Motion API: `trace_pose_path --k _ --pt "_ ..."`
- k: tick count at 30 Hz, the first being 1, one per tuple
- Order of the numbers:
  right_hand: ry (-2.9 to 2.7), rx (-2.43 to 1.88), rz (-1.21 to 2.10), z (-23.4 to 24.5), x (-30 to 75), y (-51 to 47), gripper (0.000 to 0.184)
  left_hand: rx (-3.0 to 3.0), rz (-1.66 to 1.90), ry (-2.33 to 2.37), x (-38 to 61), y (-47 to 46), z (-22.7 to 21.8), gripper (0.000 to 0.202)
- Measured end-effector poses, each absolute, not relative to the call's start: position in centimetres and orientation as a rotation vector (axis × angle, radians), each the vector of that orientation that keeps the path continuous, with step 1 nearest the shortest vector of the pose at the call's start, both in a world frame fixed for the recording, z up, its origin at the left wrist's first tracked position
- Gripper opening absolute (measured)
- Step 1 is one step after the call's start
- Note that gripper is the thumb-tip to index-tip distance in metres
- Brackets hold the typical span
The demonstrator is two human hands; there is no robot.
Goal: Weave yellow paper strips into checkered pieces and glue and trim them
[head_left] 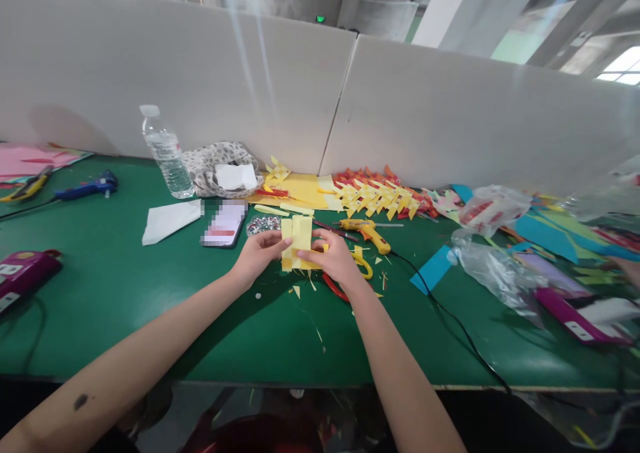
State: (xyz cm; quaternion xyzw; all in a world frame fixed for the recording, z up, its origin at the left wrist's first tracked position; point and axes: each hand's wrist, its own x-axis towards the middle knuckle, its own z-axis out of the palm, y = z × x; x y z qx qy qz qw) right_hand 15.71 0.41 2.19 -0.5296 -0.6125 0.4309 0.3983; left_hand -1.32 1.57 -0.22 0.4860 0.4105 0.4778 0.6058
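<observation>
Between my two hands is a piece of woven yellow paper strips (301,232), pale on top and deeper yellow lower down, held a little above the green table. My left hand (261,256) pinches its left edge with thumb and fingers. On the other side, my right hand (334,256) grips the right edge, its fingers partly behind the paper. Scissors with red and yellow handles (364,266) lie partly hidden under my right hand. Just beyond it rests a yellow hot glue gun (367,232). Small paper scraps (297,292) are scattered below the hands.
A water bottle (170,156), a phone (225,223) and a patterned cloth bag (215,163) stand or lie left of centre. Finished-looking woven yellow pieces (377,198) line the back. The glue gun's black cord (453,320) crosses the right side, near plastic bags (493,266). A grey partition (225,73) rises behind.
</observation>
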Motion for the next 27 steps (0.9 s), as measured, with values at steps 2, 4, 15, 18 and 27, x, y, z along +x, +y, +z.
trace_pose_path --k 2,4,15,18,27 --pt "-1.513 -1.336 1.066 2.18 15.69 0.41 0.041 1.080 1.116 0.999 -1.39 1.76 -0.23 0.035" --pt "-1.501 -1.332 1.073 2.13 15.66 0.42 0.041 1.050 1.122 1.015 -1.41 1.90 -0.28 0.033" --pt "-1.601 -1.280 1.158 1.74 15.72 0.65 0.045 1.109 1.148 1.022 -1.39 1.99 -0.67 0.034" --pt "-1.634 -1.290 1.169 1.94 15.72 0.51 0.048 1.112 1.167 1.039 -1.37 1.98 -0.55 0.033" --pt "-1.688 -1.331 1.107 1.99 15.79 0.47 0.045 1.065 1.155 1.054 -1.41 1.82 -0.35 0.032"
